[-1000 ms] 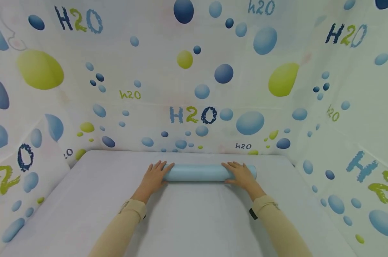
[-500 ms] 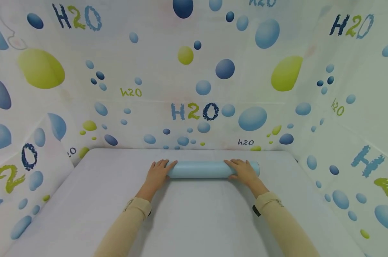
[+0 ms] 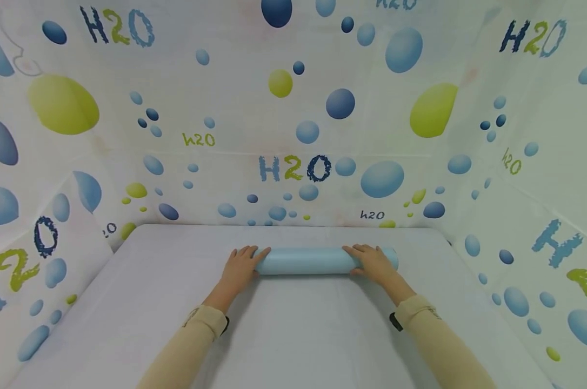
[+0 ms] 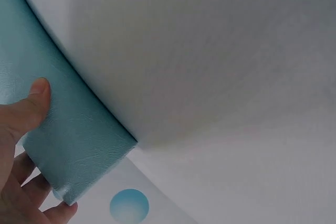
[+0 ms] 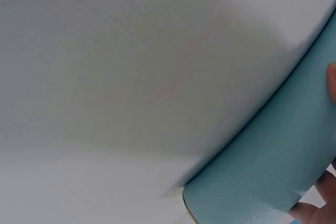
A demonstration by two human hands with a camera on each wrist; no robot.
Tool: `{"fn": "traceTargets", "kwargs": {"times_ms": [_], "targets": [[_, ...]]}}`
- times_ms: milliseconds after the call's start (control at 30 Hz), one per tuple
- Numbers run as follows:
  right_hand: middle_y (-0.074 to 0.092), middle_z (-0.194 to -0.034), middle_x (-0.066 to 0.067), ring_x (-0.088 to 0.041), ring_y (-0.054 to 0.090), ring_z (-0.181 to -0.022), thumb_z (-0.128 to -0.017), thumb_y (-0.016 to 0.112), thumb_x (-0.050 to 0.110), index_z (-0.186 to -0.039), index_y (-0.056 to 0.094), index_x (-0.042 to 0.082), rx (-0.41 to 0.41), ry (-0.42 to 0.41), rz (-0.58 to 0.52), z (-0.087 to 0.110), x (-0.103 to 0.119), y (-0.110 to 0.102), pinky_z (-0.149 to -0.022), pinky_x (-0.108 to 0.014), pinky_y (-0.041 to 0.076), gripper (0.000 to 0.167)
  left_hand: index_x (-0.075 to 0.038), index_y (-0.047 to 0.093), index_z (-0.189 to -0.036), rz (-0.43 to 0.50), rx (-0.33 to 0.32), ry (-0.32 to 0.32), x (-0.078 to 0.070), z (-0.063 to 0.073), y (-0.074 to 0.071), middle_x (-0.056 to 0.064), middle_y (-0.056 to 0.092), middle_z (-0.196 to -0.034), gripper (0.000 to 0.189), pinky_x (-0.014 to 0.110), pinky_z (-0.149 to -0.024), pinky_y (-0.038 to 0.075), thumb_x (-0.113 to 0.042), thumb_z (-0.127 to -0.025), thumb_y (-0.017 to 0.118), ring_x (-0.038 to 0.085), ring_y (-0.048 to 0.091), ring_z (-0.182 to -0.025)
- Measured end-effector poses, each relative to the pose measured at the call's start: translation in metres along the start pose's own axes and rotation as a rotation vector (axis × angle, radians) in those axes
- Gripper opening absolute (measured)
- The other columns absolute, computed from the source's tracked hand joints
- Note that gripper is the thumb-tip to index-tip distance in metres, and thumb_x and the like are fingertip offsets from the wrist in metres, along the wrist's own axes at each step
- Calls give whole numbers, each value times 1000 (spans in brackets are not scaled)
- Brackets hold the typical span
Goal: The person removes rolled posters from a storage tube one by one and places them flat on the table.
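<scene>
A light blue rolled-up mat (image 3: pixel 305 261) with a smooth, faintly creased leathery surface lies crosswise on the white table. At its left end, my left hand (image 3: pixel 240 266) grips it, thumb on the near side and fingers over the top. My right hand (image 3: pixel 373 263) holds it a little in from the right end. The left wrist view shows the thumb (image 4: pixel 38 98) on the mat and fingertips around its far side. In the right wrist view, part of the right hand (image 5: pixel 326 192) is cut off by the frame, and a thin yellowish edge shows at the mat's end.
The white-covered table (image 3: pixel 293 335) runs back to a wall (image 3: pixel 235 97) printed with blue and green drops and H2O lettering. Similar printed sheets stand along the left and right sides.
In the last half second, both hands and the rolled-up mat have shifted slightly toward me and a little to the right. The camera view tilted slightly before that.
</scene>
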State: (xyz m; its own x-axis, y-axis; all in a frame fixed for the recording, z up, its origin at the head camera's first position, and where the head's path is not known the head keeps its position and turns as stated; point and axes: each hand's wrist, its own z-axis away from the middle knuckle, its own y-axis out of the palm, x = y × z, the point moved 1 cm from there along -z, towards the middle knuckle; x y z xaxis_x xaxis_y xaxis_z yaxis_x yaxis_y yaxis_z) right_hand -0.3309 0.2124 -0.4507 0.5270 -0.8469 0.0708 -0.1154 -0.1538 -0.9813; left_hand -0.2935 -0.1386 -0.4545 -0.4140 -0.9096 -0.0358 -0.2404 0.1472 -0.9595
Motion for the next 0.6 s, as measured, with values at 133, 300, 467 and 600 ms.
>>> {"fn": "traceTargets", "kwargs": {"times_ms": [133,300,467,600], "targets": [[53,-124,-19,-40,49,-113,-73,75,30,-133,48,12,6,-8,-1,8,1,-3,-88,-66,33,68,-16,46,-134,-3,17,7,-7,5,-3,19,49,-125,64,56,-94,34,-14,-76,73,38,45,-117],[54,-123,-19,-39,50,-112,-72,76,29,-132,49,11,-5,-20,-15,17,1,-5,-87,-67,33,68,-17,46,-134,-24,33,14,-14,10,-9,19,50,-125,64,55,-93,36,-17,-76,73,37,46,-116],[55,-121,-18,-36,51,-111,-72,76,29,-131,50,11,-26,-35,-19,24,0,-4,-85,-67,33,68,-17,46,-134,-27,50,9,-20,13,-11,18,50,-125,65,56,-92,37,-19,-75,74,37,47,-115],[54,-122,-18,-37,50,-112,-72,76,29,-132,50,11,-6,-18,-32,31,-1,-5,-86,-68,32,68,-19,45,-135,-39,65,9,-23,16,-8,17,50,-126,67,55,-92,37,-20,-75,73,36,47,-116]]}}
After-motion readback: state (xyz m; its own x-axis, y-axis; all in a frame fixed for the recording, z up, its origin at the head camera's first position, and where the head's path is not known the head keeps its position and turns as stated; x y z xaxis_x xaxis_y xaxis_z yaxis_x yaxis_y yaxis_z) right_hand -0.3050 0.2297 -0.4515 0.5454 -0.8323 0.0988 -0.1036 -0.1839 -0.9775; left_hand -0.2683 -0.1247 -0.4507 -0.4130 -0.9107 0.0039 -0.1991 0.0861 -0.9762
